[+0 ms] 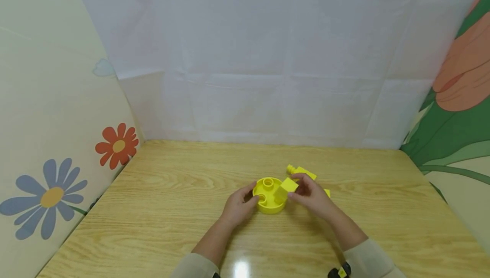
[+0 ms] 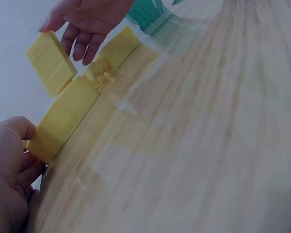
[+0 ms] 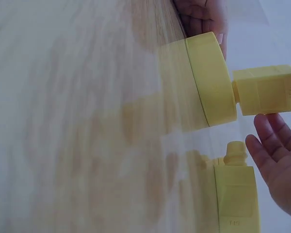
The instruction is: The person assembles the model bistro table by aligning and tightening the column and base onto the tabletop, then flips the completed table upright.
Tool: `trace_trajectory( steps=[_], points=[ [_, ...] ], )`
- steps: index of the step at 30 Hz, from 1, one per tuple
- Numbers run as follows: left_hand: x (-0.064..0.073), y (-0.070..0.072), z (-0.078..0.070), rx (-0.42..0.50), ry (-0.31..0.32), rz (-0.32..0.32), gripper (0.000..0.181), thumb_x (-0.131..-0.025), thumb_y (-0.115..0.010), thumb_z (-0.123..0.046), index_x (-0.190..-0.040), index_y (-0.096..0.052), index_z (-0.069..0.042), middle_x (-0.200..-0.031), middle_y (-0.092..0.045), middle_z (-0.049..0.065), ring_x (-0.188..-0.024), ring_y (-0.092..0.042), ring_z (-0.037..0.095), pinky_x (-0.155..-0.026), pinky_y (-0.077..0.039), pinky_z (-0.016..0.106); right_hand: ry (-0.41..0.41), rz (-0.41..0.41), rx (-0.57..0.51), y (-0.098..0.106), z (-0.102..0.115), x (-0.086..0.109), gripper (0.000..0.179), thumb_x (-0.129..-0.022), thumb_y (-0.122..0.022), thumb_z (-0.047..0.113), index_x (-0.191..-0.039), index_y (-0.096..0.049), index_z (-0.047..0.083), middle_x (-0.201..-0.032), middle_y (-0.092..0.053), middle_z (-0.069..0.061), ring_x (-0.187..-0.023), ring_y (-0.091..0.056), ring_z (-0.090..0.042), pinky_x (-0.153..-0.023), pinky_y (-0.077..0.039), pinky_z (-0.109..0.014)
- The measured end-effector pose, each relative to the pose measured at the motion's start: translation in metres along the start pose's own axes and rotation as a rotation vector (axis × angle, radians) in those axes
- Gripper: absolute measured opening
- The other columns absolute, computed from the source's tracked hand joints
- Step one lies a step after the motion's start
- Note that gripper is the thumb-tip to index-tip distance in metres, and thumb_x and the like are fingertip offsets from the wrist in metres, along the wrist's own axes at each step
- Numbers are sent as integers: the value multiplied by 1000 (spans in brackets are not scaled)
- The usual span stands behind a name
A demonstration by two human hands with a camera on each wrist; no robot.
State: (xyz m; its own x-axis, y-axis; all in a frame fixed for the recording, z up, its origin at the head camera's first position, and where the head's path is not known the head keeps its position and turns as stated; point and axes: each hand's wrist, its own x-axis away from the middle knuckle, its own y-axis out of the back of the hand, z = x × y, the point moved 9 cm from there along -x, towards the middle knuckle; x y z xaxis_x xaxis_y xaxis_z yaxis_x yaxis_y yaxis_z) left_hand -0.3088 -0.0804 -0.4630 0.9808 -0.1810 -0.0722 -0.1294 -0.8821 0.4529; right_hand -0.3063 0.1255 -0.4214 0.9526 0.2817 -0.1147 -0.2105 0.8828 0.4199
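My left hand (image 1: 238,206) grips the left rim of a round, shallow yellow plastic piece (image 1: 271,210), with its thumb over the edge. Two hollow round sockets show inside it, and it sits on the table. In my right hand (image 1: 311,198), thumb and fingers pinch a yellow rectangular block (image 1: 289,184), tilted over the right side of the round piece. The right wrist view shows the block (image 3: 266,90) with a narrow stub end right at the round piece's open side (image 3: 212,80). The other right fingers are spread beside the block.
Behind my right hand lies another yellow piece (image 1: 306,172) with a ringed knob end. A further yellow bit (image 1: 327,193) peeks out past the right hand. The wood-grain table (image 1: 172,176) meets a white sheet (image 1: 237,57) at the back and flower-printed panels on both sides.
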Motion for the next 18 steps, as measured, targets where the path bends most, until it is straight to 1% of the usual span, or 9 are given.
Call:
trace_trajectory(
  steps=[4, 8, 10, 12, 14, 16, 18],
  points=[
    [0, 0, 1, 3, -3, -1, 50, -97, -59, -22, -142, -48, 0, -146, -51, 16, -136, -46, 34, -113, -37, 50, -13, 21, 33, -4, -1, 0, 57, -88, -73, 20, -138, -50, 8, -104, -57, -11, -89, -54, -15, -79, -49, -20],
    [0, 0, 0, -1, -11, -5, 50, -97, -59, -22, -141, -49, 1, -145, -51, 17, -135, -47, 35, -112, -38, 51, 2, 10, 47, -7, 3, -1, 55, -88, -74, 19, -136, -52, 5, -106, -59, -13, -90, -54, -16, -82, -50, -25],
    [0, 0, 1, 4, -4, -7, 51, -97, -59, -23, -141, -49, 0, -145, -51, 17, -135, -47, 35, -112, -38, 50, -16, -6, 60, -7, 4, -1, 54, -87, -75, 22, -133, -53, 5, -109, -59, -12, -95, -55, -18, -86, -50, -30],
    [0, 0, 1, 7, -1, -10, 51, -97, -59, -23, -141, -49, 0, -145, -51, 17, -135, -47, 35, -112, -37, 50, -48, -14, 58, -9, 3, -2, 53, -86, -75, 25, -131, -53, 5, -116, -58, -11, -104, -55, -22, -93, -50, -38],
    [0, 0, 2, 17, 7, -11, 51, -97, -60, -24, -142, -49, -1, -145, -51, 16, -136, -46, 34, -113, -37, 49, -85, -19, 49, -12, 1, -3, 52, -86, -76, 27, -128, -52, 7, -122, -57, -11, -115, -54, -26, -101, -47, -45],
    [0, 1, 3, 25, 14, -12, 52, -97, -60, -25, -142, -49, -2, -145, -51, 16, -136, -46, 34, -113, -37, 49, -118, -21, 29, -14, 0, -3, 51, -85, -77, 27, -127, -51, 9, -127, -56, -10, -121, -52, -29, -106, -44, -49],
    [1, 1, 2, 29, 10, -12, 52, -97, -60, -25, -141, -49, -1, -145, -51, 16, -136, -46, 35, -113, -37, 50, -124, -19, 20, -16, 0, -3, 51, -86, -76, 27, -126, -50, 10, -129, -55, -11, -126, -50, -31, -109, -40, -51]
  ],
)
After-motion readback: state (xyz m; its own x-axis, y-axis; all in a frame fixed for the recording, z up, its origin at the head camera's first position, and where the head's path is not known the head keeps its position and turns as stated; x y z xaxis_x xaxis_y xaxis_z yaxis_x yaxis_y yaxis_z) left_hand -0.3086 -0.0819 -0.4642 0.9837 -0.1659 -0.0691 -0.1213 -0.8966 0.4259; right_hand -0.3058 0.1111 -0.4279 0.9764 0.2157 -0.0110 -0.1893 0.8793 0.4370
